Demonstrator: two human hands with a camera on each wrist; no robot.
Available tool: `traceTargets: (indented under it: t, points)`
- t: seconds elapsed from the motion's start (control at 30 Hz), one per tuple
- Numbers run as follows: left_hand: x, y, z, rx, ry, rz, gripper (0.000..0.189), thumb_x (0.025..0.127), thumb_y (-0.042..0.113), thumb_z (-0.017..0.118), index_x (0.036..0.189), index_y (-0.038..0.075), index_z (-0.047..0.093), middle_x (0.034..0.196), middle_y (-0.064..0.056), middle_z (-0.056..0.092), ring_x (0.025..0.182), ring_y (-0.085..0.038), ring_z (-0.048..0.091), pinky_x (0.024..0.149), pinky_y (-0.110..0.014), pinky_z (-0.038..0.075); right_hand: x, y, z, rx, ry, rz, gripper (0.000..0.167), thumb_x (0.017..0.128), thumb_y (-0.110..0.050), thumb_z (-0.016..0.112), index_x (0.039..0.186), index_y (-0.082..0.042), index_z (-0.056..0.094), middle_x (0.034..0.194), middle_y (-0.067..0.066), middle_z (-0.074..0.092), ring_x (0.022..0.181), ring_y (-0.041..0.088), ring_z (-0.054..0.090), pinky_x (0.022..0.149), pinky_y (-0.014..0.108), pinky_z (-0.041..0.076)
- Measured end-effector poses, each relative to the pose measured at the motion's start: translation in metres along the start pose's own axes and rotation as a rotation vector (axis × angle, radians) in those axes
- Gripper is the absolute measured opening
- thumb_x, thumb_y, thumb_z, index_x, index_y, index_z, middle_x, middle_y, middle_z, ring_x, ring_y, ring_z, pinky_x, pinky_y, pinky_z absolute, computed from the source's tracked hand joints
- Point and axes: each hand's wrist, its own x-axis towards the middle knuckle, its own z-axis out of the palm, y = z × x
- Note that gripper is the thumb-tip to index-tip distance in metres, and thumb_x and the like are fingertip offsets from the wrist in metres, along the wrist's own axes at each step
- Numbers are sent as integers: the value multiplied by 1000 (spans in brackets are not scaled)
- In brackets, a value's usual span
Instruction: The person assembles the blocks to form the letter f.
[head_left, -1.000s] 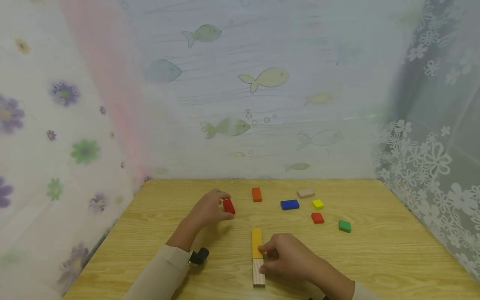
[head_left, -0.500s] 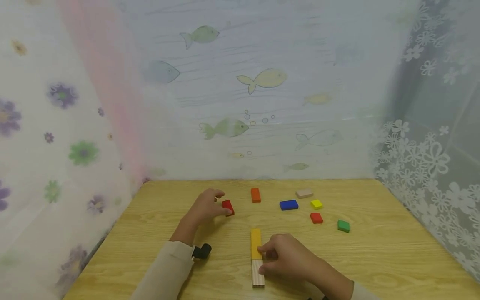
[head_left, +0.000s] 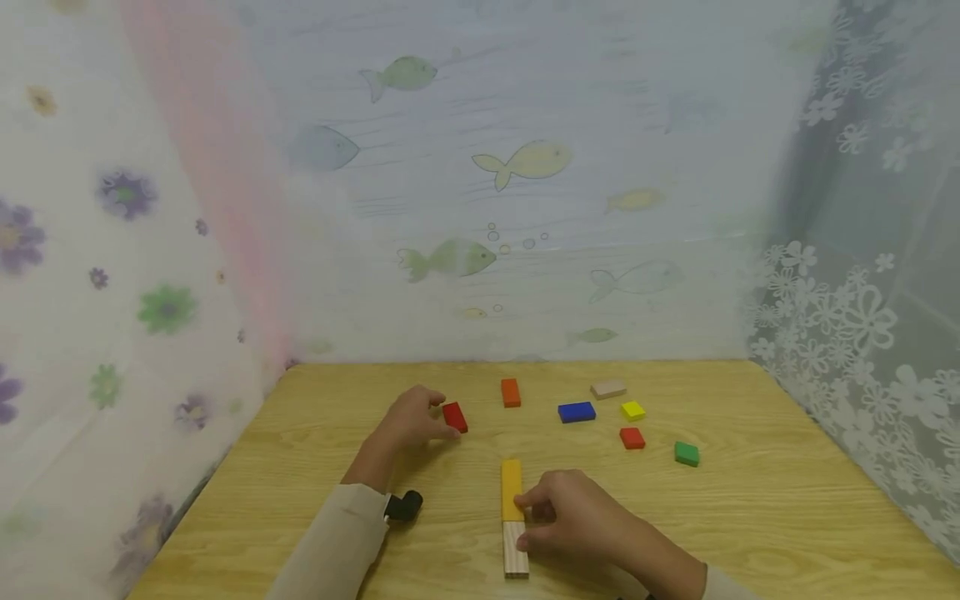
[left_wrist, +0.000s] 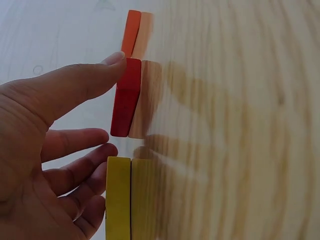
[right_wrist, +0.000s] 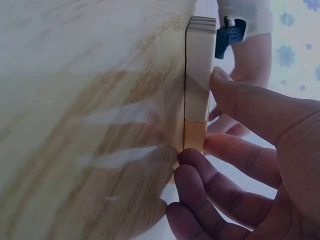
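Observation:
My left hand [head_left: 412,419] hovers low at the left side of a red block [head_left: 454,417], thumb tip close by its near end. In the left wrist view the thumb [left_wrist: 90,80] overlaps the red block's edge, while the loosely bent fingers hang apart from it near a yellow block [left_wrist: 118,200]. That yellow block is hidden in the head view. My right hand [head_left: 573,512] rests beside two blocks lined end to end: its index fingertip touches an orange-yellow block [head_left: 512,483], its thumb a plain wooden block [head_left: 515,552]. Both tips lie along the right side.
Beyond the hands lie an orange block [head_left: 511,392], a blue block [head_left: 577,412], a plain wooden block [head_left: 608,389], and a small yellow block [head_left: 633,410]. A small red block [head_left: 632,438] and a green block [head_left: 686,453] lie to the right. Patterned curtains border the wooden table [head_left: 765,517].
The left hand has drawn back leftward from around the red block, its thumb passing over the block to its near left side. The red block and the right hand have stayed in place.

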Motion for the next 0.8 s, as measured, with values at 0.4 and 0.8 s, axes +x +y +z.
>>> traceTargets:
  t: [0.4,0.8]
  points:
    - [2,-2,0,45,8,-16,71,75,32,95,134,2,68,138,-14,64,132,-36,56,106,-52,49,-1,1,0,7,6,-10,54,81,-43,88,123,-9,77,100,-10,71,84,2,62,73,21,52]
    - [0,-1,0,36,18,-9,61,76,30,94,127,5,73,133,-11,67,129,-34,59,105,-51,50,-1,-1,0,12,-5,1,55,81,-41,89,123,-9,77,103,-8,72,86,3,61,73,21,51]
